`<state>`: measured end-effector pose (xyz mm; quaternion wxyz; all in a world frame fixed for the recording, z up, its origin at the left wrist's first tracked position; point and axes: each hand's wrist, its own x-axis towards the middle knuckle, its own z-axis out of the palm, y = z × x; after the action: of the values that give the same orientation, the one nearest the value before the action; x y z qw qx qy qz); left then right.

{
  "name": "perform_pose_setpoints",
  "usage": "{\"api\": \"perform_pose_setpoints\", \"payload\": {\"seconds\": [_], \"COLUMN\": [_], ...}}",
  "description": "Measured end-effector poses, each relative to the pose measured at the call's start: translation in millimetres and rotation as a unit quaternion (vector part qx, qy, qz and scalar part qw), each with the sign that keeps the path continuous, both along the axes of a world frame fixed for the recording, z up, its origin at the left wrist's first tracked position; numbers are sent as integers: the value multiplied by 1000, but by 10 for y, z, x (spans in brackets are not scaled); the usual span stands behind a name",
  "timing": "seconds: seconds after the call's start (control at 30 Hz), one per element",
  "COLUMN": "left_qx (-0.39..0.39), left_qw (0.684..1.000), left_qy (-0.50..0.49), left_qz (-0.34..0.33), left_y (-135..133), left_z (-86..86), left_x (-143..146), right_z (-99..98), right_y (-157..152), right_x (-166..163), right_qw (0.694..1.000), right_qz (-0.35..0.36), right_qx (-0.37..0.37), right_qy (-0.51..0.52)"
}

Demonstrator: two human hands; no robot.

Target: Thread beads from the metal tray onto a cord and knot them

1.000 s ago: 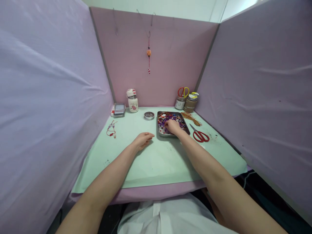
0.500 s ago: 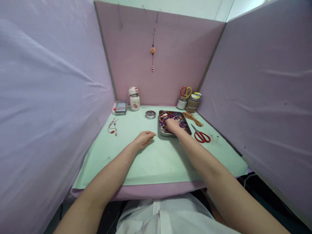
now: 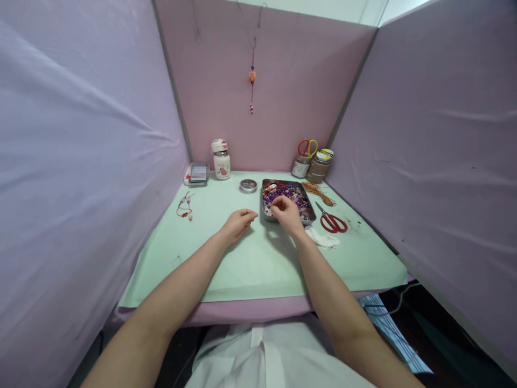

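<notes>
A metal tray (image 3: 307, 205) filled with purple, red and white beads sits on the pale green table top (image 3: 258, 258). My right hand (image 3: 286, 211) hovers over the tray's near edge with fingertips pinched together; what they hold is too small to name. My left hand (image 3: 238, 222) rests on the table just left of the tray, fingers curled loosely inward. A crumpled white tissue (image 3: 323, 238) lies right of my right wrist.
Red scissors (image 3: 333, 221) and orange cord (image 3: 319, 193) lie right of the tray. A round tin (image 3: 247, 185), a white jar (image 3: 221, 160), a small box (image 3: 197, 173) and two jars (image 3: 317, 164) line the back. A beaded string (image 3: 184, 206) lies left. Purple partitions enclose three sides.
My right hand has lifted out of the beads and drawn back to the tray's near edge, fingers pinched. The white tissue, hidden before, now shows beside my right wrist. My left hand barely moved.
</notes>
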<state>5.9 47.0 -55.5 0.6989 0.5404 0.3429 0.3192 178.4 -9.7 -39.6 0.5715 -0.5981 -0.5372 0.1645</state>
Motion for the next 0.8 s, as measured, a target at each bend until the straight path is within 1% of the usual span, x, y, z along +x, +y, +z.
{"api": "perform_pose_setpoints", "payload": {"seconds": [0.07, 0.17, 0.27, 0.43, 0.63, 0.8], "left_qx": [34, 82, 114, 144, 136, 132], "left_qw": [999, 996, 992, 989, 989, 990], "left_qy": [-7, -2, 6, 0, -8, -6], "left_qz": [9, 25, 48, 41, 51, 44], "left_y": [-28, -73, -112, -153, -157, -170], "left_z": [31, 78, 108, 123, 99, 84], "left_x": [13, 30, 45, 57, 71, 78], "right_z": [-54, -81, -76, -103, -143, -153], "right_y": [-55, -81, -90, -101, -92, -91], "right_x": [-70, -87, -82, -153, -182, -177], "right_qw": [994, 968, 946, 937, 938, 928], "right_qz": [46, 91, 114, 147, 160, 171], "right_qx": [6, 15, 13, -23, -35, -35], "right_qy": [102, 233, 303, 317, 305, 329]}}
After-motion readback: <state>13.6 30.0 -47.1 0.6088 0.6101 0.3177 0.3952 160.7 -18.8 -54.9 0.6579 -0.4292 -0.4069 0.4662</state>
